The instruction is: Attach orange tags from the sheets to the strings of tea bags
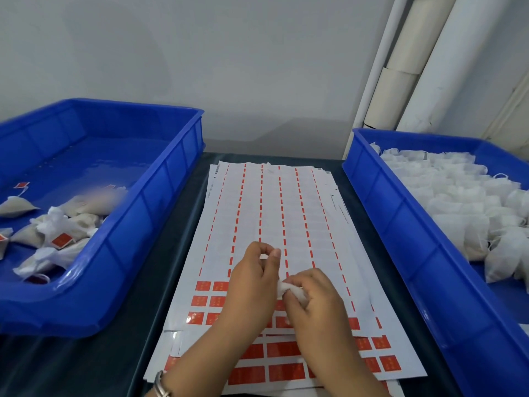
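Observation:
A stack of white tag sheets (272, 213) lies on the dark table between two blue bins. Most of the top sheet is peeled; orange tags (209, 293) remain in its lower rows. My right hand (312, 305) grips a small white tea bag (289, 290) above the sheet. My left hand (254, 279) is raised just left of it, thumb and forefinger pinched together near the bag's string, which is too thin to see. Whether a tag sits between those fingers cannot be made out.
The blue bin on the left (137, 213) holds several tea bags with orange tags (61, 239). The blue bin on the right (400, 224) is piled with untagged white tea bags (458, 202). White pipes (406, 67) run up the wall behind.

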A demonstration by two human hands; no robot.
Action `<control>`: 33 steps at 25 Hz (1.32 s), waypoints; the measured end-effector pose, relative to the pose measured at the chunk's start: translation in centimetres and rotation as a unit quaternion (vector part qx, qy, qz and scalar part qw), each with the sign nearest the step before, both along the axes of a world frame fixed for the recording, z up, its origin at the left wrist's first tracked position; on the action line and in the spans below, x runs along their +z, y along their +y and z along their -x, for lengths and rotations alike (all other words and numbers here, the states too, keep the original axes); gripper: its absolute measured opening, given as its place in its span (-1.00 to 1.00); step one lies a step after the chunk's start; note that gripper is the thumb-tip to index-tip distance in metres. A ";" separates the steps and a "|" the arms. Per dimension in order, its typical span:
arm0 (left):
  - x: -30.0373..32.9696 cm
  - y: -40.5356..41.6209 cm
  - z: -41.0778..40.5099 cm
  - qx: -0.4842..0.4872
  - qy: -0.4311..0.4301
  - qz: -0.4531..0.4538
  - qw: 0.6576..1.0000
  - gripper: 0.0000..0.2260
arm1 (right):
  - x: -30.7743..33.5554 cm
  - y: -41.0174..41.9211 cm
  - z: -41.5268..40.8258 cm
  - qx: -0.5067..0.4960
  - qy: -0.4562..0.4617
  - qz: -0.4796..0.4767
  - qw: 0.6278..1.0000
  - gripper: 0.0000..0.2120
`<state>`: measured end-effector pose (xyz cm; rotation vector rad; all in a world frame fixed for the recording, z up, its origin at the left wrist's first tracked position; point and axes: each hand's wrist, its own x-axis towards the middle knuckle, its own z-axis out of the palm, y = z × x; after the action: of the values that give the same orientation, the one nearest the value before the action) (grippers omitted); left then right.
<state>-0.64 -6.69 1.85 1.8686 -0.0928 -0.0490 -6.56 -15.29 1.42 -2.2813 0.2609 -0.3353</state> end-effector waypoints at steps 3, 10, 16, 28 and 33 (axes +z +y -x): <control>0.2 0.4 -0.6 -0.022 -0.005 -0.026 0.999 -0.86 | 0.8 -1.0 -0.3 0.025 0.198 -0.428 0.881 -0.84; 0.2 0.6 0.8 -0.010 -0.095 -0.053 0.994 -0.82 | 1.2 -2.2 0.0 0.117 0.253 -0.713 0.643 -0.92; 0.3 2.7 3.1 -0.126 -0.217 -0.067 0.966 -0.88 | 1.4 -2.6 -0.1 0.041 0.198 -0.720 0.664 -0.91; -0.2 3.5 2.3 -0.142 -0.143 -0.183 0.962 -0.83 | 1.0 -3.4 0.5 0.033 0.186 -0.626 0.757 -0.86; 0.9 4.1 1.0 -0.105 -0.167 -0.251 0.948 -0.88 | 1.0 -4.2 0.7 0.032 0.204 -0.602 0.771 -0.79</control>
<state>-1.66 -2.57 2.76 2.3559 -0.5587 0.1079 -7.29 -19.48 2.43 -1.0271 0.4494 0.3317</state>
